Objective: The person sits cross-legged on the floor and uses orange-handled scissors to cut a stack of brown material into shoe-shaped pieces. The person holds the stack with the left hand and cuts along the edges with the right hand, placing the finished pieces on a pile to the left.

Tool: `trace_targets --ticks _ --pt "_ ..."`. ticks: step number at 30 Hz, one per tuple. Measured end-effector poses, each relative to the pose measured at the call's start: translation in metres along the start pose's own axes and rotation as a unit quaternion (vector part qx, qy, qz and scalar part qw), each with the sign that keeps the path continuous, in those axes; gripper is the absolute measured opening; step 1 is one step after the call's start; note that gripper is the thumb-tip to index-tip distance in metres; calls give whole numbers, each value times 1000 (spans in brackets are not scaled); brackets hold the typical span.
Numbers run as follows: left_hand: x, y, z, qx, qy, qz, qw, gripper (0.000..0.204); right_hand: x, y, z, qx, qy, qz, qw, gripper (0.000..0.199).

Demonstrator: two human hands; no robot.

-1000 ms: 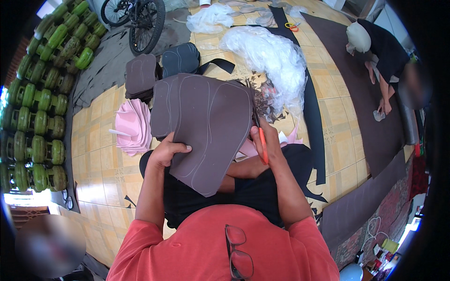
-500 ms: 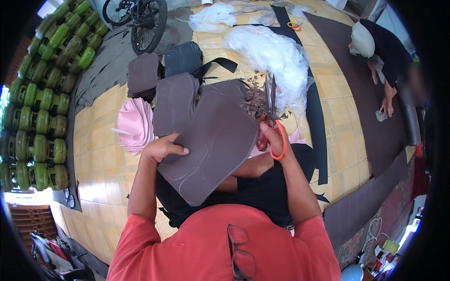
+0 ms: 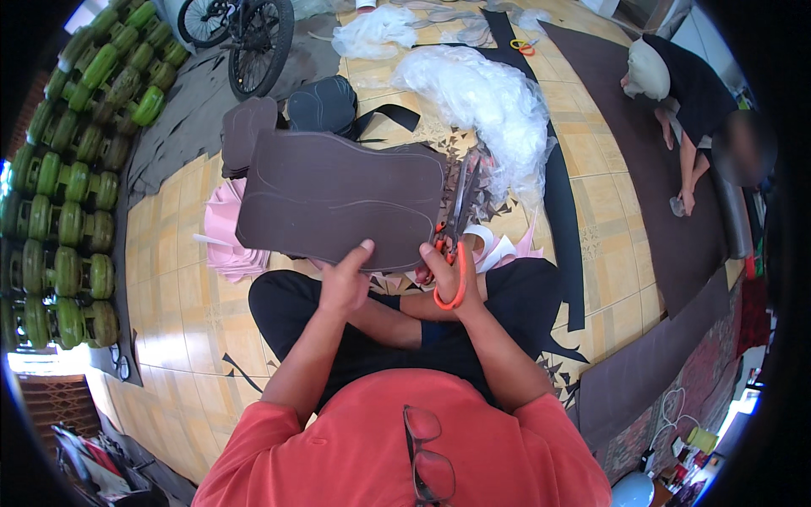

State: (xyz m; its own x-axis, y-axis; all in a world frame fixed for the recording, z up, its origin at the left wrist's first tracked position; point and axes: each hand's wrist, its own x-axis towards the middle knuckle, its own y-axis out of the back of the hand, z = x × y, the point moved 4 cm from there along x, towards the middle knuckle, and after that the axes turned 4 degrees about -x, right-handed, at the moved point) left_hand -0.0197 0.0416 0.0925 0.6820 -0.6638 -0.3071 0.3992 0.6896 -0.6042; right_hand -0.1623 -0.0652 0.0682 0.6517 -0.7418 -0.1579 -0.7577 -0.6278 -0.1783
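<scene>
A dark brown sheet (image 3: pixel 338 190) with curved outlines drawn on it is held up in front of me. My left hand (image 3: pixel 345 283) is closed on its near edge, thumb on top. Scissors with orange handles (image 3: pixel 462 275) are in my right hand (image 3: pixel 452 279), their blades pointing away beside the sheet's right edge. The right thumb also rests at the sheet's near right corner. Behind the sheet, a brown stack (image 3: pixel 247 135) and a blackish stack of cut pieces (image 3: pixel 323 106) lie on the floor. Pink sheets (image 3: pixel 226 232) sit to the left, partly covered.
Crumpled clear plastic (image 3: pixel 481 93) and small brown scraps (image 3: pixel 497 198) lie beyond my hands. A long black strip (image 3: pixel 564 228) runs along the right. Farther right, another person (image 3: pixel 688 101) bends over a long brown sheet (image 3: pixel 625 127). Green gas cylinders (image 3: pixel 72 224) are stacked at left.
The brown sheet has turned from slanting to nearly level across my view. My left hand has moved right along its near edge; my right hand with the scissors has come nearer and left.
</scene>
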Motion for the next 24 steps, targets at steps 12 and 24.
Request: trace_targets --ticks 12,24 --pt "11 21 32 51 -29 -66 996 40 14 24 -27 -327 195 85 921 42" --pt "32 13 78 70 -65 -46 994 45 6 40 -23 -307 129 7 943 38"
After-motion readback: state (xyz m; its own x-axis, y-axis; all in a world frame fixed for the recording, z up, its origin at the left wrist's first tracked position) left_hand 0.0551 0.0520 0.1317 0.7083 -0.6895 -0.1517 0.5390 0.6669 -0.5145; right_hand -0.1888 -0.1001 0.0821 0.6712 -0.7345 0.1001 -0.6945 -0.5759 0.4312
